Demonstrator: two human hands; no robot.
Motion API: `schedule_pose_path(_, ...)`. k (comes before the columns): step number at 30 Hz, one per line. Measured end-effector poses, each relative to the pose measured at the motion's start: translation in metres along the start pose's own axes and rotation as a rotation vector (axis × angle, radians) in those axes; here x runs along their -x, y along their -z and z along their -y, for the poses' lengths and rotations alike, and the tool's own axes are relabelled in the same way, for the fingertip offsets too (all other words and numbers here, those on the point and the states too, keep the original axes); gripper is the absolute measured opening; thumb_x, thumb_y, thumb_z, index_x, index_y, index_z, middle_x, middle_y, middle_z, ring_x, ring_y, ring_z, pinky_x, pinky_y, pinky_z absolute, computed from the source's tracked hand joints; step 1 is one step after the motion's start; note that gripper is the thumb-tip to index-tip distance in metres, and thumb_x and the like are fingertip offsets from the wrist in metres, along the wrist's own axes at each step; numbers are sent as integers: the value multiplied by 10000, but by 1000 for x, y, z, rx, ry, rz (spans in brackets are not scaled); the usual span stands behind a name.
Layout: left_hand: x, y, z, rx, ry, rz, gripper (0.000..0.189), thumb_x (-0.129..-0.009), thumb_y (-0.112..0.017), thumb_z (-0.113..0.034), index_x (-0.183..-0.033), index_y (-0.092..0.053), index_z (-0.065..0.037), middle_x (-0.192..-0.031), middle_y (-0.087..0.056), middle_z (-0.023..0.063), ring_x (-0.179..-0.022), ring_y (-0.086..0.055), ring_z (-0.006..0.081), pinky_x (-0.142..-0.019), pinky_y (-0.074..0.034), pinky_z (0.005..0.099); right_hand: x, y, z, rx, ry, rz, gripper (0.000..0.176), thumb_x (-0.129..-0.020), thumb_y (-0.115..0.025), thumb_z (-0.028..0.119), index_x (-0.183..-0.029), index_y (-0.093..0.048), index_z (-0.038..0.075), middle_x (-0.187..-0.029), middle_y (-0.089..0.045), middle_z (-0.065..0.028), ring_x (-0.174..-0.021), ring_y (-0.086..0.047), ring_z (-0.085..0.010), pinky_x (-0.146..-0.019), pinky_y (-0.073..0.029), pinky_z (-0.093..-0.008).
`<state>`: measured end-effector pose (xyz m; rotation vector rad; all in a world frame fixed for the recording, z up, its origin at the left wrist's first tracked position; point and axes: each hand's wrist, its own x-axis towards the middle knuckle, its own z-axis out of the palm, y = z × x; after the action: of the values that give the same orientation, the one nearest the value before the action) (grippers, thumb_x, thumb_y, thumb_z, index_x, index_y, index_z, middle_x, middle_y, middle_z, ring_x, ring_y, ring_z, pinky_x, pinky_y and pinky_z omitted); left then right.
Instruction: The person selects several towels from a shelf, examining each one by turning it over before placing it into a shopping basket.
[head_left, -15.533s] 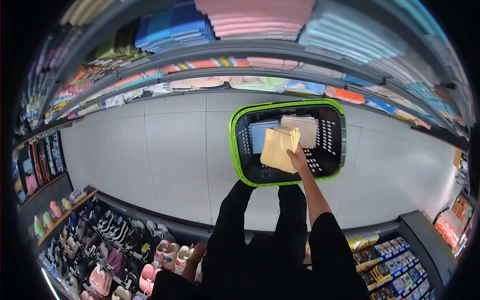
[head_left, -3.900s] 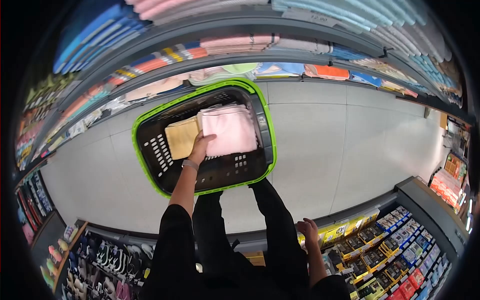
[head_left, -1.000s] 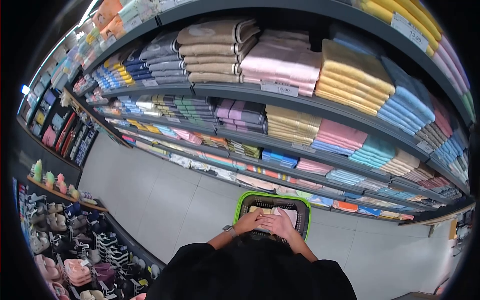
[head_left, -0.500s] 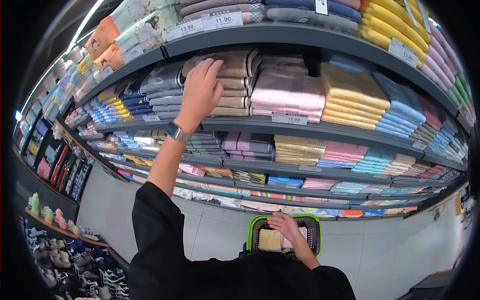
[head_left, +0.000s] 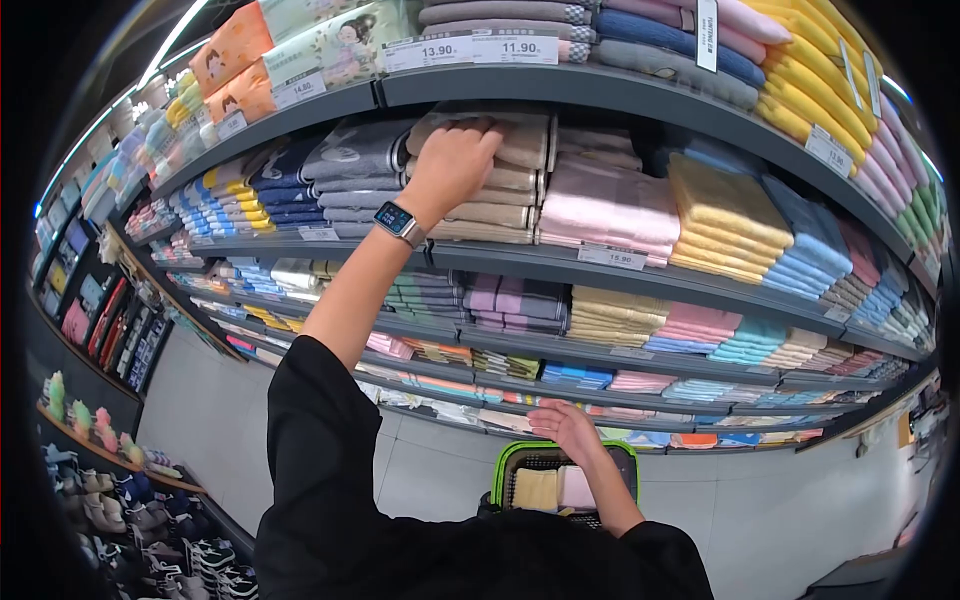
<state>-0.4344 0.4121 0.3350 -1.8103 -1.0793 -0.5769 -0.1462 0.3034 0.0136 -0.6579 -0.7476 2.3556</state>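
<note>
My left hand (head_left: 455,170), with a watch (head_left: 395,218) on its wrist, reaches into the shelf and lies on the top of a stack of folded brown towels (head_left: 505,180). Its fingers are bent slightly and spread over the top towel; their tips are partly hidden. Low in front of my body, my right hand (head_left: 572,435) is held open with its fingers stretched out and nothing in it. Just below it stands a dark shopping basket with a green rim (head_left: 500,462). Inside the basket are a folded yellow towel (head_left: 535,490) and a folded pink towel (head_left: 576,488).
Grey towels (head_left: 355,175) flank the brown stack on the left, pink towels (head_left: 610,205) on the right. The shelf above (head_left: 600,88) overhangs my left hand. Further shelves of folded towels run below. Shoes (head_left: 150,525) fill a rack at lower left.
The view has shifted, so the shelves appear further right and slightly lower. My left hand has moved deeper over the brown stack, its fingers more bent. My right hand stays open by the basket.
</note>
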Motion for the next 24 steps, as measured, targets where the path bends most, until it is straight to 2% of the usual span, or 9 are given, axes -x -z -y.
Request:
schedule_pose_path(2, 5, 6, 5, -4, 194, 118, 217, -717, -573, -125, -921, -536, -63, -815, -575, 88, -736, -571, 252, -647, -436, 371, 1, -6, 0, -4, -10, -8, 280, -932, -373, 191, -1045, -515, -22, -1000, -611, -216, -901, -615, -270, -822, -492, -368)
schedule_pose_path(3, 9, 7, 8, 54, 204, 1, 188, -713, -587, -122, -880, -523, -63, -782, -562, 83, -732, -557, 257, -632, -416, 387, 1, -8, 1, 4, 1, 25, 290, -930, -380, 196, -1069, -508, -25, -1011, -605, -219, -918, -609, -273, -831, -488, -370)
schedule_pose_path(6, 15, 25, 5, 238, 313, -222, 322, -710, -577, -40, -1027, -523, -21, -888, -574, 138, -854, -541, 313, -757, -415, 390, 6, -18, 11, 7, 25, 32, 298, -932, -376, 192, -1077, -511, -31, -1011, -606, -212, -925, -604, -263, -839, -479, -364)
schedule_pose_path(12, 46, 75, -54, 182, 262, -323, 479, -617, -606, -27, -1091, -542, -46, -1046, -595, 103, -947, -552, 280, -811, -400, 382, 5, -74, 54, 3, 95, 144, 359, -942, -339, 241, -1137, -472, -29, -1113, -557, -235, -1006, -568, -278, -870, -464, -376)
schedule_pose_path(15, 68, 97, -105, 230, 160, -218, 470, -614, -611, -56, -1081, -563, -59, -1038, -604, 99, -915, -571, 253, -786, -422, 367, 8, -124, 81, -135, 132, 307, 404, -944, -318, 278, -1212, -426, -5, -1226, -488, -221, -1074, -526, -283, -897, -448, -380)
schedule_pose_path(17, 86, 109, -144, 324, 116, -87, 432, -632, -615, -92, -1061, -578, -62, -1028, -604, 100, -895, -577, 240, -763, -435, 358, 11, -147, 88, -556, 205, 343, 437, -942, -335, 313, -1273, -387, 34, -1278, -449, -182, -1109, -499, -286, -907, -446, -388)
schedule_pose_path(20, 118, 108, -195, 418, 47, 112, 419, -667, -620, -143, -1077, -570, -70, -1067, -577, 105, -918, -563, 238, -773, -433, 353, -11, -96, 61, -711, 140, 412, 491, -927, -344, 368, -1286, -383, 36, -1267, -461, -175, -1101, -502, -321, -944, -420, -429)
schedule_pose_path(21, 125, 110, -204, 422, 45, 116, 419, -667, -620, -143, -1077, -570, -70, -1067, -577, 105, -918, -563, 238, -773, -433, 353, -9, -91, 51, -366, 274, 149, 531, -914, -371, 410, -1279, -383, 24, -1252, -470, -177, -1090, -512, -314, -905, -453, -419)
schedule_pose_path(24, 137, 117, -220, 635, 108, 319, 438, -688, -639, -154, -1109, -549, -73, -1129, -543, 114, -972, -544, 247, -807, -420, 355, 10, -82, 52, -534, 76, 97, 524, -918, -371, 420, -1257, -413, 22, -1216, -501, -165, -1041, -545, -282, -860, -480, -390)
